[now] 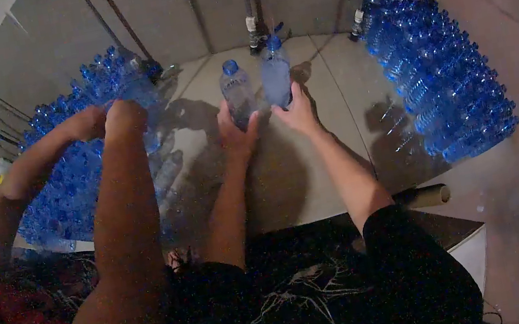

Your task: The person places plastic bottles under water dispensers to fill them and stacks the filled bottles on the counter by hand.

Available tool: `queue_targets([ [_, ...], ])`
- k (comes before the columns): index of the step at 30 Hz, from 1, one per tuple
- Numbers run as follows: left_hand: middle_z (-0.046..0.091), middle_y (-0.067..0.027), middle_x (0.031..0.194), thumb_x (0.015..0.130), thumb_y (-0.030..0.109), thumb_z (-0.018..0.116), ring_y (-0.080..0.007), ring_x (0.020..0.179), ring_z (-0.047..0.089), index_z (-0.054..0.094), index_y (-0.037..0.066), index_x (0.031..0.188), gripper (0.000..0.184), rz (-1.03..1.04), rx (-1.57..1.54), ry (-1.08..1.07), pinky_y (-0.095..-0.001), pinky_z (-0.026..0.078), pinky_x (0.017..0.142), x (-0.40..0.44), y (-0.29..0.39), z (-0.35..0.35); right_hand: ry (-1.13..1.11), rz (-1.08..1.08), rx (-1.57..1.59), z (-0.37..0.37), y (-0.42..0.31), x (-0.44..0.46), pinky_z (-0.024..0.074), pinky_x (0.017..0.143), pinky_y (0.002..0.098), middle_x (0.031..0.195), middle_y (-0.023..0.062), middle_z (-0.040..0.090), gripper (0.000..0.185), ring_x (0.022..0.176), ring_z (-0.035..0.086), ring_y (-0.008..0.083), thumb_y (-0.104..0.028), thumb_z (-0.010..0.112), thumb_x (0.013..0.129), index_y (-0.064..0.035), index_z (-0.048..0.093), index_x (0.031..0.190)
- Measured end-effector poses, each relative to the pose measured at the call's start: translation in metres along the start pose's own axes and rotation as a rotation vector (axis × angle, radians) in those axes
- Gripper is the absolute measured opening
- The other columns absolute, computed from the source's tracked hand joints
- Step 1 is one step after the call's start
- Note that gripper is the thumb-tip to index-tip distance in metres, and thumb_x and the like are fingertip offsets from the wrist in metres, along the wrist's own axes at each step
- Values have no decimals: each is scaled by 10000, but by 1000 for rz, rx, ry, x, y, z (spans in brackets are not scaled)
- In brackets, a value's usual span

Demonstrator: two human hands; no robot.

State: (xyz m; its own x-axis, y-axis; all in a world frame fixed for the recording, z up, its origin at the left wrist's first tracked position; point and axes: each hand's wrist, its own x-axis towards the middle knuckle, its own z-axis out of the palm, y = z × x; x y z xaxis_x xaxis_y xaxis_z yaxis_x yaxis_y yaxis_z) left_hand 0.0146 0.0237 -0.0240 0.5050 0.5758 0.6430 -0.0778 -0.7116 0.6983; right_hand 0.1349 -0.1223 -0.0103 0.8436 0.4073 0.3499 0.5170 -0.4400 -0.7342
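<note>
Two clear bottles with blue caps stand side by side on the table, slightly apart. Around the lower part of the left bottle [236, 90] my left hand [238, 135] is closed, thumb on its right side. My right hand [298, 113] grips the lower part of the right bottle [275, 71], which has a whitish, cloudy look. The fingers behind both bottles are partly hidden.
Many blue-capped bottles [66, 194] are massed at the left, where a co-worker's two hands [108, 117] meet over them. Another dense block of bottles [440, 73] stands at the right. Dark poles [252, 5] rise behind the table [345, 182]. A cardboard tube [426, 196] lies near the front edge.
</note>
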Motion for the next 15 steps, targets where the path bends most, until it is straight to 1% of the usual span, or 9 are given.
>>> queue_targets([
  [2, 529, -255, 1318, 769, 316, 832, -420, 1193, 537, 394, -15, 1440, 867, 28, -33, 18, -483, 443, 1004, 0, -4, 2, 9, 2, -26, 3, 3, 0, 451, 1009, 482, 1288, 337, 546, 886, 1197, 539, 475, -322, 805, 740, 99, 372, 1389],
  [8, 537, -256, 1311, 777, 313, 827, -436, 1178, 545, 398, -12, 1435, 850, 85, 45, 22, -489, 450, 996, 1, -1, 0, 1, -5, -41, -1, 0, 2, 462, 993, 481, 1272, 340, 552, 878, 1179, 548, 479, -329, 804, 742, 101, 377, 1379],
  [11, 542, -254, 1306, 782, 313, 824, -438, 1162, 560, 402, -16, 1428, 839, 42, 66, 8, -481, 465, 981, 2, 3, -2, -10, 12, -49, -6, -8, 0, 467, 981, 480, 1262, 338, 557, 871, 1165, 556, 475, -325, 804, 743, 95, 378, 1375],
  [12, 544, -254, 1302, 784, 310, 823, -436, 1161, 563, 401, -17, 1427, 835, -3, 44, -37, -477, 468, 979, 3, 7, -6, -16, 23, -55, -5, -8, 0, 469, 977, 480, 1259, 337, 559, 868, 1160, 559, 474, -323, 805, 743, 92, 378, 1374],
  [14, 548, -255, 1294, 789, 304, 819, -432, 1159, 568, 400, -20, 1426, 829, -88, -4, -122, -469, 473, 975, 7, 14, -13, 27, -39, -56, -1, -1, 0, 472, 966, 481, 1249, 331, 564, 853, 1147, 566, 468, -322, 804, 745, 85, 384, 1366],
  [15, 551, -255, 1288, 792, 297, 817, -429, 1158, 571, 403, -22, 1425, 821, -60, -3, -109, -465, 473, 976, 7, 12, -12, 48, -70, -57, 1, 1, 1, 473, 961, 482, 1244, 329, 566, 845, 1141, 570, 465, -322, 803, 746, 82, 387, 1362],
])
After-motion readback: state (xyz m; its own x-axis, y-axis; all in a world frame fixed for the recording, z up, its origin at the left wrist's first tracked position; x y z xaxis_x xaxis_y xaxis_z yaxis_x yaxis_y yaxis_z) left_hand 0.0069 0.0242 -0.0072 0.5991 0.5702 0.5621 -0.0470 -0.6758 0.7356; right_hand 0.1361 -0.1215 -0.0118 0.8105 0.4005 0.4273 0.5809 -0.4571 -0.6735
